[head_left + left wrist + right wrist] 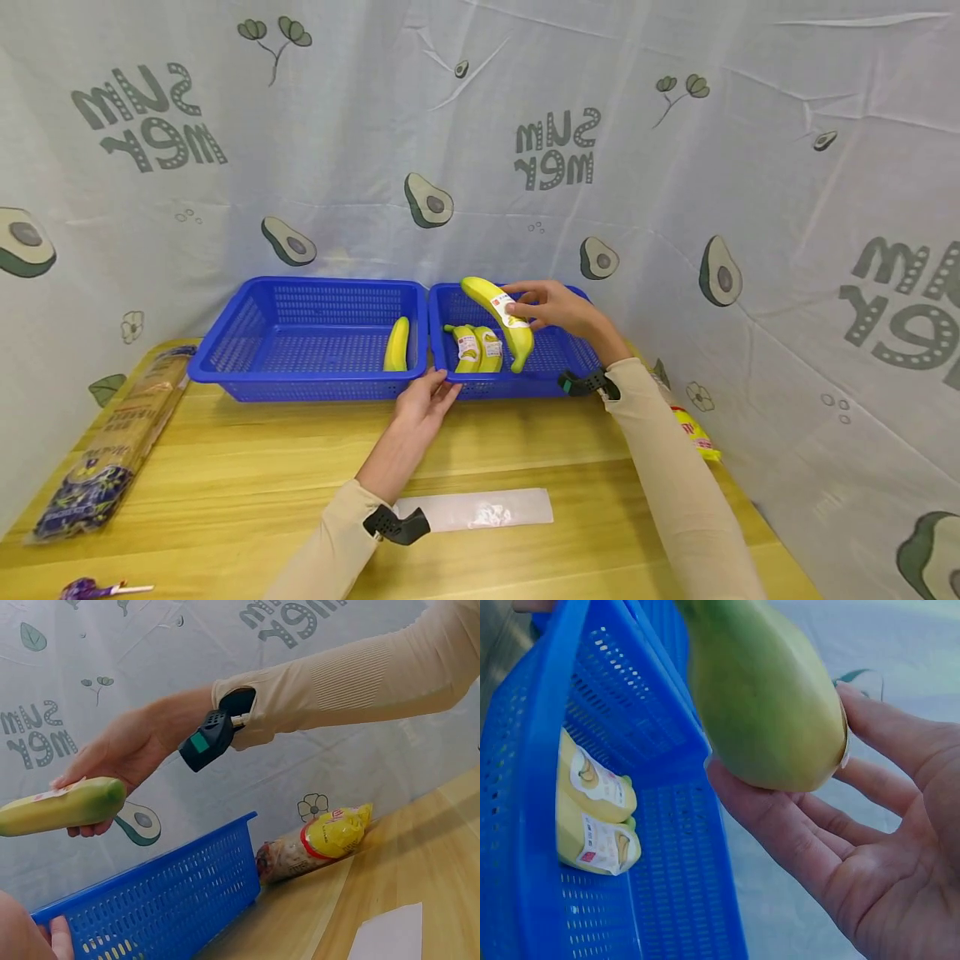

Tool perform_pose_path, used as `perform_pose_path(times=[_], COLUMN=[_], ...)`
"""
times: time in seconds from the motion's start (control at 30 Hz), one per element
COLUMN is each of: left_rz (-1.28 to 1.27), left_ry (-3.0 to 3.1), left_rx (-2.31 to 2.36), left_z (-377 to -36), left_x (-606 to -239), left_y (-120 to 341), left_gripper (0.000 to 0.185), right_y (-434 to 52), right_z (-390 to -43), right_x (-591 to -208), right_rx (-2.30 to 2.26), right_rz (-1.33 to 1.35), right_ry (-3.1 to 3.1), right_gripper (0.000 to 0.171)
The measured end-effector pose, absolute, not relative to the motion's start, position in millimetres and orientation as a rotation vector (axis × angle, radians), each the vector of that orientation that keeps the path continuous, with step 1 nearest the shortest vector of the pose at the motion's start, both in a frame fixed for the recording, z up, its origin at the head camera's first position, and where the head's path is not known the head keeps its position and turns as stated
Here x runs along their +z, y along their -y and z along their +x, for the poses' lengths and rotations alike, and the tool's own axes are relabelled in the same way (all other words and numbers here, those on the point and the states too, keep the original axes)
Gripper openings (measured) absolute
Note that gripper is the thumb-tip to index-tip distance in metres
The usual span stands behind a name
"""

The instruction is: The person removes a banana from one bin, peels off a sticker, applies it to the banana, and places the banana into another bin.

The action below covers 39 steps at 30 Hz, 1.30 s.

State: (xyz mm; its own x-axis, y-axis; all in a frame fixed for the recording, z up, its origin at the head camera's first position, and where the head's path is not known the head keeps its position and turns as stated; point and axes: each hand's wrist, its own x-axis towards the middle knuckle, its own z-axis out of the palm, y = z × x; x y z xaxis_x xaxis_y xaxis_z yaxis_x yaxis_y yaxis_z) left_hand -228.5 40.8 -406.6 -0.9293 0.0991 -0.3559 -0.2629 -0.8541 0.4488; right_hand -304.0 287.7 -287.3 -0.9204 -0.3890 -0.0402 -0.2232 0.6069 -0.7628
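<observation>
The right blue basket (517,387) stands on a wood-grained desk (517,450), with a pale sheet (487,75), printed with avocados and mirrored lettering, behind and right of it. Above it, the right grip (561,308) pinches a labelled banana (504,315); two more bananas (490,354) lie inside it. The left grip (422,402) touches its near left corner, how closed I cannot tell. Left of it sits a second basket (322,390); in front lies a white strip (480,510).

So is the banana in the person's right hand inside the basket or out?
Out: the right hand holds the banana up, and the left wrist view shows it above the blue basket's rim.
</observation>
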Motion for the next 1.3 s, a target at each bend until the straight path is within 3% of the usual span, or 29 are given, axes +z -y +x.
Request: perform_pose_path(times=[0.17, 0.4, 0.6, 0.83, 1.1, 1.3], left_rz=[-0.466, -0.466, -0.478, -0.49, -0.477, -0.487], left_ry=[-0.729, -0.73, -0.735, -0.743, -0.767, -0.733], left_rx=[2.813, 2.811, 2.809, 2.8, 2.799, 2.806], left_z=[-230.5, -230.9, -231.3, -231.5, -233.5, -233.6], left_x=[-407.6, -409.0, -409.3, -409.5, -409.7, -409.3], left_y=[-41.5, -43.9, -40.2, -36.8, -34.4, -33.9], left_gripper=[0.057, 0.04, 0.045, 0.026, 0.04, 0.023], right_y=[-290.2, -295.6, -295.1, -294.2, -293.1, -295.0], right_z=[-322.1, -341.9, -354.6, -363.9, -371.4, -373.8], right_x=[-289.2, -296.0, -303.6, -316.3, -327.4, -336.4], right_rx=[-1.266, -1.28, -1.33, -1.352, -1.403, -1.353], right_rz=[-0.458, -0.353, -0.287, -0.184, -0.132, -0.094], right_ry=[-2.605, -2.608, -2.581, -2.497, -2.447, -2.458], right_gripper=[0.058, 0.059, 0.062, 0.067, 0.067, 0.069])
